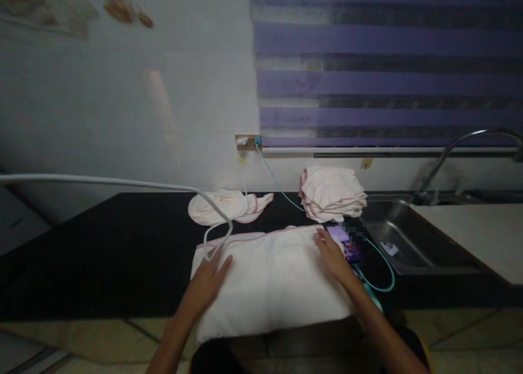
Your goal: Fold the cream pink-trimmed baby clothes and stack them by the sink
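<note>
Left hand (209,279) lies open at the left side of a white cloth (272,281), fingers extended and thumb apart; the right hand (332,254) rests, also unclenched, near its far right corner. Spread flat on the black counter (122,265), the pink-edged cloth reaches past the counter's front edge. Crossing from the left, a white cable (122,181) loops in front of the left hand's fingertips, partly hiding them. Just beside the right hand is a phone (345,243), partly blurred out, with a teal cable (384,290) near it. Farther back, a loose cloth bundle (223,206) sits left and a stack of cloths (333,191) right, near the steel sink (392,226). Behind hangs a purple striped blind (368,80).
</note>
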Action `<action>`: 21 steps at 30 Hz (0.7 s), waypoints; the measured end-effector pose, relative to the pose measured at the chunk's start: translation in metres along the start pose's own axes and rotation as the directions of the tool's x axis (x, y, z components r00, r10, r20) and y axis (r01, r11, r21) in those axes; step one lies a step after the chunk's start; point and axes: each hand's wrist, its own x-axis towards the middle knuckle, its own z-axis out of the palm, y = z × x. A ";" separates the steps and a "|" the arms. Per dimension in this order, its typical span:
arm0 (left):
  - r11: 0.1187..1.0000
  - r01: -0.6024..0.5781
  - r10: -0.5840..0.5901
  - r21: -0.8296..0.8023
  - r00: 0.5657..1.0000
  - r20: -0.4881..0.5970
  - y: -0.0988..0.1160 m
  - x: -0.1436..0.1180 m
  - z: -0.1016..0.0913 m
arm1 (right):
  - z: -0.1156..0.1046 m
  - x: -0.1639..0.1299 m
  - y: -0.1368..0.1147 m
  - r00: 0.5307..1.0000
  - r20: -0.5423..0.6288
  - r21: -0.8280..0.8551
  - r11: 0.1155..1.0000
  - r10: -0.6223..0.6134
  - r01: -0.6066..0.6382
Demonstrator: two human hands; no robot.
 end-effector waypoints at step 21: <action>0.942 0.149 -0.125 0.300 0.987 -0.097 0.022 -0.190 0.075 | 0.032 0.042 -0.024 0.969 0.190 -0.039 0.985 -0.157 0.167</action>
